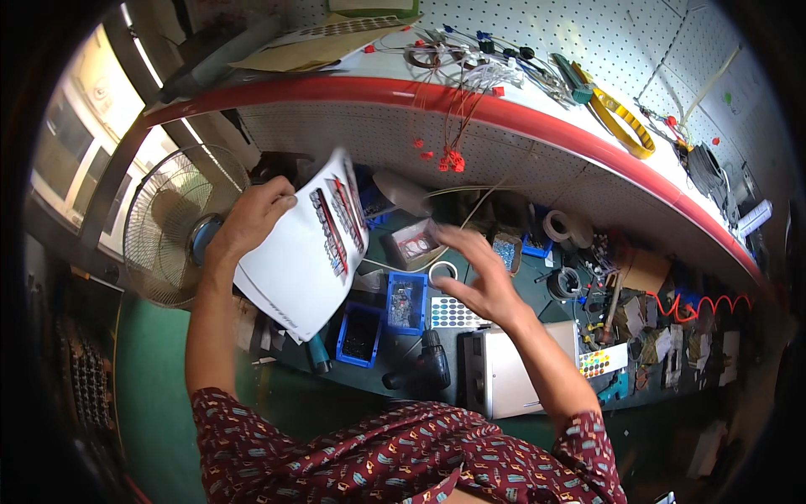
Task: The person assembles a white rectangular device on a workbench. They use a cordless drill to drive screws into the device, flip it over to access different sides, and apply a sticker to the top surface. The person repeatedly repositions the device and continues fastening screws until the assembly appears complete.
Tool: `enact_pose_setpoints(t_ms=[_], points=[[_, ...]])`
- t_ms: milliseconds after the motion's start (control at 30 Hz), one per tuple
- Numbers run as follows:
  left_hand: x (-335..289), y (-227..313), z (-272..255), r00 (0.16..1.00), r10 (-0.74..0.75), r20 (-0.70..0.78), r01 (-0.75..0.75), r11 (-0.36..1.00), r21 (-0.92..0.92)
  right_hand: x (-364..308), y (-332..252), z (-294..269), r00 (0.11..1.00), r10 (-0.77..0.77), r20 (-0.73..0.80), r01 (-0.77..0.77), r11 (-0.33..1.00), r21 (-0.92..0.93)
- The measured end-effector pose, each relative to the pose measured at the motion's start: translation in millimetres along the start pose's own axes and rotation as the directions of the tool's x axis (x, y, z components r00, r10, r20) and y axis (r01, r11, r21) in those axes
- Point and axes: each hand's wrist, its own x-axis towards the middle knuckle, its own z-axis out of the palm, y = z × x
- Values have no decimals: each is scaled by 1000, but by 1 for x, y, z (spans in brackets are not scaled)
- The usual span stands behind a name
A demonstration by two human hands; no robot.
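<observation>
My left hand (254, 212) is closed on the upper left edge of a large white printed sheet (285, 277), which hangs tilted and bends along its right side. Pictures of rows of parts in black, red and grey show on the sheet. To the right, my right hand (485, 281) is raised with its fingers apart and nothing in it. Below that forearm lies a beige metal box (533, 374). Near the right fingertips are a small open carton (403, 252) and a roll of tape (442, 270). The sheet hides part of the bench behind it.
Two blue bins (389, 307) of small parts, a cordless drill (434, 363) and a sheet of round stickers (452, 312) occupy the bench. A fan (159, 231) stands left. Overhead runs a red-edged shelf (395, 91) with wires and red connectors (453, 160) hanging down.
</observation>
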Motion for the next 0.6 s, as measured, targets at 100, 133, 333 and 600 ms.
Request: enact_pose_setpoints(t_ms=[100,133,333,600], points=[[-11,53,-19,976,173,135,-198,959,202,72,-22,22,954,-274,125,285,955,-82],[-14,67,-24,954,240,181,-281,927,247,88,-32,27,942,-278,187,301,947,-108],[-20,94,-37,852,442,281,-524,706,477,117,-32,57,851,-72,520,-64,969,239],[-90,-9,55,511,62,-857,-244,967,-76,50,12,53,837,439,327,-546,628,555]])
